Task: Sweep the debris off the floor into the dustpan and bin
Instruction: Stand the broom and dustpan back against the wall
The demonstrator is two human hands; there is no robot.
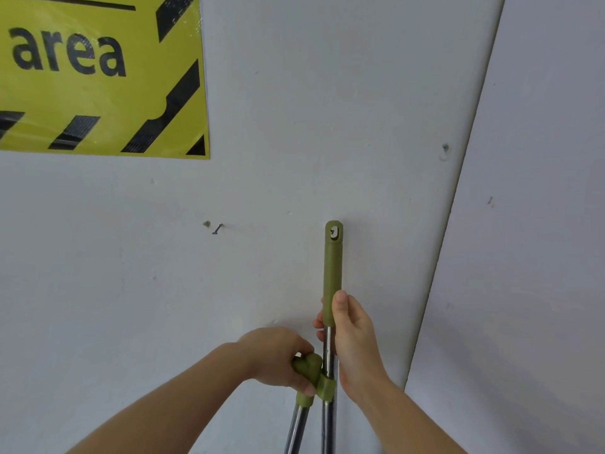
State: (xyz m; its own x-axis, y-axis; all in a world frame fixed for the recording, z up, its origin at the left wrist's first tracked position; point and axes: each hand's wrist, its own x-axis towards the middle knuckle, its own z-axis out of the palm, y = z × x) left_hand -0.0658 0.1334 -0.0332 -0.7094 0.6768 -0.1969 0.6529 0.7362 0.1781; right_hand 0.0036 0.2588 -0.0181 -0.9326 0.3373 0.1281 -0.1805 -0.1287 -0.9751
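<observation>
The right grip (352, 335) is curled round the broom handle (332, 267), its hanging hole (334, 231) high against the wall (294, 126); the left grip (278, 358) is wrapped round the dustpan handle (307, 363) clipped beside it. Best to lift both straight up together, so the hole slips free of the wall cleanly.

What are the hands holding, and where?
The right hand grips the taller pole at the bottom of its green grip; the left hand grips the shorter pole by its green top.
</observation>
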